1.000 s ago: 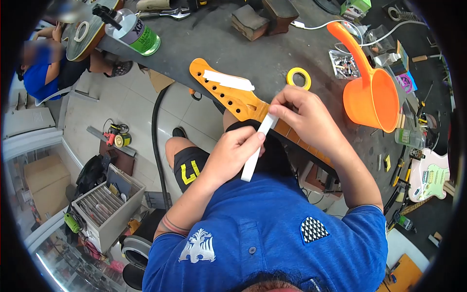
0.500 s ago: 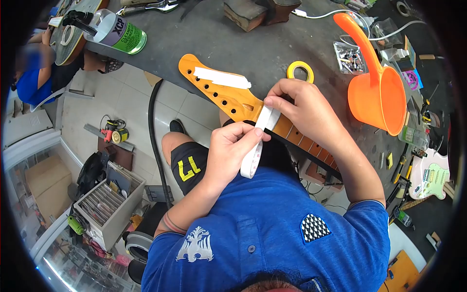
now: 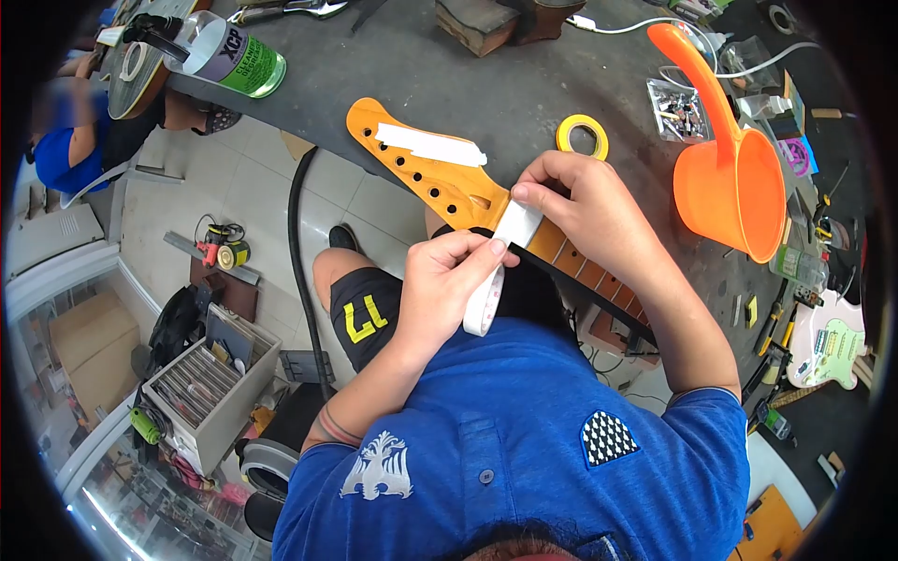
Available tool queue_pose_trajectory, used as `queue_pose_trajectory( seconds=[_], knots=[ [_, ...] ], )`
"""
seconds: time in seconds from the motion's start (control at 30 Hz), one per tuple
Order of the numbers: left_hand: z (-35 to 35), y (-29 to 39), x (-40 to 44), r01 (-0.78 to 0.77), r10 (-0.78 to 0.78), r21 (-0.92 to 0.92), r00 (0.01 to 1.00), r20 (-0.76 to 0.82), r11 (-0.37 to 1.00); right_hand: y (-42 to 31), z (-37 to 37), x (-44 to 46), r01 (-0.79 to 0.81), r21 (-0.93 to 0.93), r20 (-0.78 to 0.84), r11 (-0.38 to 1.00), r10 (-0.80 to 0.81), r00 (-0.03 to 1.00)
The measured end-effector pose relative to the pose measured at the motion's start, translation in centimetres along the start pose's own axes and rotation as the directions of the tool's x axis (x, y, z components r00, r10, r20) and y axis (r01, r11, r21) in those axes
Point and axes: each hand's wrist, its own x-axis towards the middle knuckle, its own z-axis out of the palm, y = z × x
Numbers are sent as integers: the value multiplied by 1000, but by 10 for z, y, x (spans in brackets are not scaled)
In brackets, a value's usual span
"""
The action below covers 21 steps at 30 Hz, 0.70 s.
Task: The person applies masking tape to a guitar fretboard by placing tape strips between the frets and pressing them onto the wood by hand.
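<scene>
A guitar neck with an orange-brown headstock lies diagonally, its fretboard running down to the right. White tape strips cover part of the headstock. A white strip crosses the neck just below the headstock, and its lower end loops down. My left hand pinches this strip beside the neck's near edge. At the far edge, my right hand presses the strip's upper end between thumb and fingers.
A yellow tape roll lies beyond my right hand. The dark workbench also bears an orange dipper, a spray bottle, a bag of small parts and dark blocks. A seated person is at far left.
The strip's upper part has come down across the neck, and its lower end now curls into a loop. Both hands stay closed on it, and my right hand has shifted slightly left.
</scene>
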Motion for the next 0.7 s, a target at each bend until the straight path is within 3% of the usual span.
queue_pose_trajectory(
  seconds=[0.07,0.17,0.27,0.37,0.57,0.67,0.7],
  knots=[
    [2,-7,2,-48,50,55,998,-31,997,5,9,-3,42,-11,-82,999,-43,996],
    [7,-13,2,-106,111,56,991,-77,993,-9,11,-14,63,-208,-198,976,-105,974],
    [7,-17,1,-123,124,19,989,-79,992,3,23,-18,232,-427,-189,874,-337,922],
    [9,-19,3,-158,157,3,984,-82,987,9,34,-26,294,-529,-153,796,-430,890],
    [7,-25,3,-239,245,75,965,-95,968,-5,37,-43,314,-708,-108,633,-536,838],
    [7,-15,1,-158,159,12,985,-61,987,-2,41,-40,288,-778,-85,559,-547,833],
    [8,-15,0,-196,201,65,976,-85,979,-2,42,-40,284,-799,-70,530,-551,832]
  ],
)
